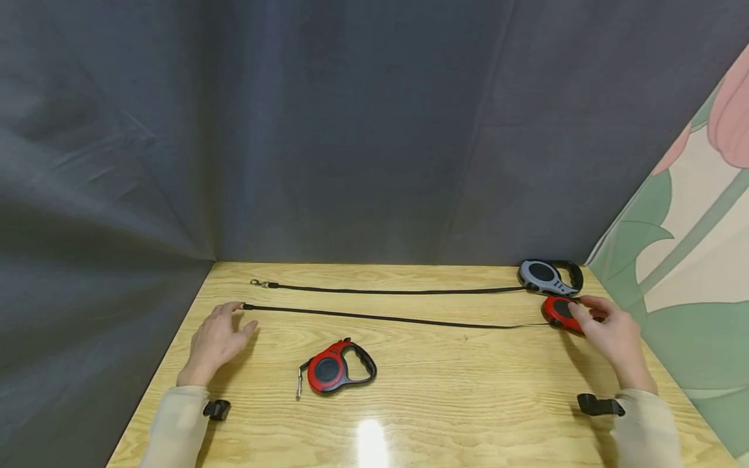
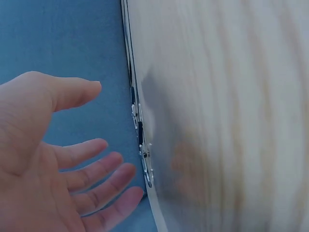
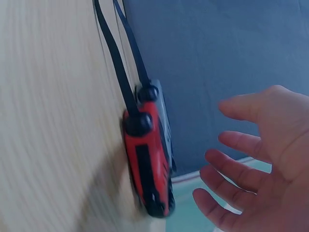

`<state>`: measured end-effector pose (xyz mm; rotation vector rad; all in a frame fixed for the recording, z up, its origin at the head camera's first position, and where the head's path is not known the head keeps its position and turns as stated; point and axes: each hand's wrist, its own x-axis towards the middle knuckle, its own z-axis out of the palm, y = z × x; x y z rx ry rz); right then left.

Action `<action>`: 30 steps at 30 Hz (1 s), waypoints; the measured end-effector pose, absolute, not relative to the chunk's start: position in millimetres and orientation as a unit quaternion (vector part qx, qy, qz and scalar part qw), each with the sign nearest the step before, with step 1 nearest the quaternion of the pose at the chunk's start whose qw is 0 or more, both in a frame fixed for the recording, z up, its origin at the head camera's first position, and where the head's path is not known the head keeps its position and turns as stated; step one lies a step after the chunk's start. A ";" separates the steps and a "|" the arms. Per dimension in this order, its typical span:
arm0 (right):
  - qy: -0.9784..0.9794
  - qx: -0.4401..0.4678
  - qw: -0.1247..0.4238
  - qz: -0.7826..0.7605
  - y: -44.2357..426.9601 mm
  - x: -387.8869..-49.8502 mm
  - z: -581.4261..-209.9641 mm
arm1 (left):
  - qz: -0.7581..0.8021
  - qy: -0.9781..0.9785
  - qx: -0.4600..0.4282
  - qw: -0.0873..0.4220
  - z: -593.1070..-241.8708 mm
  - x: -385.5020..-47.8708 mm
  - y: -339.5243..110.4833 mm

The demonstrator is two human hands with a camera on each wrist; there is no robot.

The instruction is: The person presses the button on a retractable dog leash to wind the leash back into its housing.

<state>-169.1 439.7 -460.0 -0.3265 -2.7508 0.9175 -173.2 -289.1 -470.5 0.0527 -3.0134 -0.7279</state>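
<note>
A red retractable dog leash lies at the right of the table with its black strap drawn out to the left. My right hand is over its handle; in the right wrist view the fingers are spread and apart from the casing. At the strap's other end is a metal clip, beside the fingertips of my left hand. That hand has straight, parted fingers and holds nothing. Behind lies a grey retractable leash, its strap stretched parallel to the first.
Another red leash, its strap wound in and its clip hanging out, lies nearer the front, left of the middle. A grey cloth rises behind the wooden table. Flowered fabric borders the right side.
</note>
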 end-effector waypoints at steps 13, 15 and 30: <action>-0.946 -0.129 0.112 0.275 461.2 -160.6 -458.3 | -0.239 -0.971 0.004 -0.008 -473.7 -176.1 -297.9; -0.947 -0.130 0.109 0.272 462.2 -160.3 -458.9 | -0.242 -0.970 -0.004 -0.012 -475.2 -175.7 -298.3; -0.956 -0.119 0.028 0.267 468.5 -157.3 -452.1 | -0.232 -0.972 -0.027 -0.038 -474.5 -173.1 -296.7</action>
